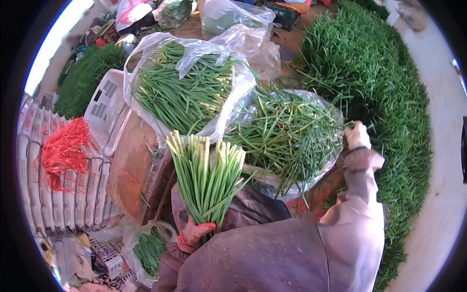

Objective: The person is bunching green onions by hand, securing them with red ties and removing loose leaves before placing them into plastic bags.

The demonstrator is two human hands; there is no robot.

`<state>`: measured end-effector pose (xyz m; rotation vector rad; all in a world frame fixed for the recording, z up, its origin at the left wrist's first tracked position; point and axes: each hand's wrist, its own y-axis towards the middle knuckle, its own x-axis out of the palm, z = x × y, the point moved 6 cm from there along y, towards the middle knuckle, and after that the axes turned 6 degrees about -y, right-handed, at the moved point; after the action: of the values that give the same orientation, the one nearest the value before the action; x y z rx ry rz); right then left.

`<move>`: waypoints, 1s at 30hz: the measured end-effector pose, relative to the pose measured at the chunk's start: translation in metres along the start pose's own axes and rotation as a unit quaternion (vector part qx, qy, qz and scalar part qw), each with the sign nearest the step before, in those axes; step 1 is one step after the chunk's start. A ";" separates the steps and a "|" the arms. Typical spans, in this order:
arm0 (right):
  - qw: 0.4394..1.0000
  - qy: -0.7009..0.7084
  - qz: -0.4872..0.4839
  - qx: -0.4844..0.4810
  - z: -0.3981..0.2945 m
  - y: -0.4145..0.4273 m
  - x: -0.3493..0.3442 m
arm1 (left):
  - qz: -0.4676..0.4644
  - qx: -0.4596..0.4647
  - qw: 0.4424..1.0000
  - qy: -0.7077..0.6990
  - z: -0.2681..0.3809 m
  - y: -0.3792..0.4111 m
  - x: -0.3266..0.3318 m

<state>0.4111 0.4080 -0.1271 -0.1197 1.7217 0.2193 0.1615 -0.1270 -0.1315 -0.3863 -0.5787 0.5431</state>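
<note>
My left hand (194, 233), in a reddish glove, is closed around a thick bunch of garlic chives (204, 179). The pale cut stem ends point up and away from me, and the leaf ends are hidden behind my sleeve. My right hand (357, 135), in a pale glove, is stretched out to the right. It lies between a heap of loose chive leaves (288, 135) in a clear plastic bag and a long bank of green chives (394, 146). A few blades show by its fingers, but its grip is unclear.
Neatly laid chives (182, 87) fill an open plastic bag ahead. Left of it are a worn wooden board (133, 168), a white plastic crate (105, 95), and red plastic ties (67, 153) on stacked white crates (43, 208). Another bag of greens (151, 248) sits low left.
</note>
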 end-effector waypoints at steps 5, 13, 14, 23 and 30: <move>0.859 0.427 -0.097 -0.265 -0.141 -0.098 -0.046 | 0.020 0.040 0.995 0.087 0.007 0.010 0.007; 0.794 0.424 -0.211 -0.380 -0.280 -0.208 -0.052 | 0.039 0.079 0.987 0.134 0.021 0.004 0.023; 0.786 0.444 -0.218 -0.371 -0.280 -0.206 -0.044 | 0.031 0.084 0.987 0.131 0.024 0.005 0.025; 0.976 0.205 0.062 -0.028 -0.023 0.017 -0.007 | 0.027 0.078 0.993 0.089 0.019 0.008 0.021; 0.831 0.405 -0.093 -0.370 -0.199 -0.110 -0.081 | 0.018 0.048 0.989 0.136 0.013 0.015 0.023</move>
<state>0.2548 0.2548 -0.0262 -1.0840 2.3492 0.7712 0.1639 -0.0996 -0.1190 -0.3726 -0.2811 0.5405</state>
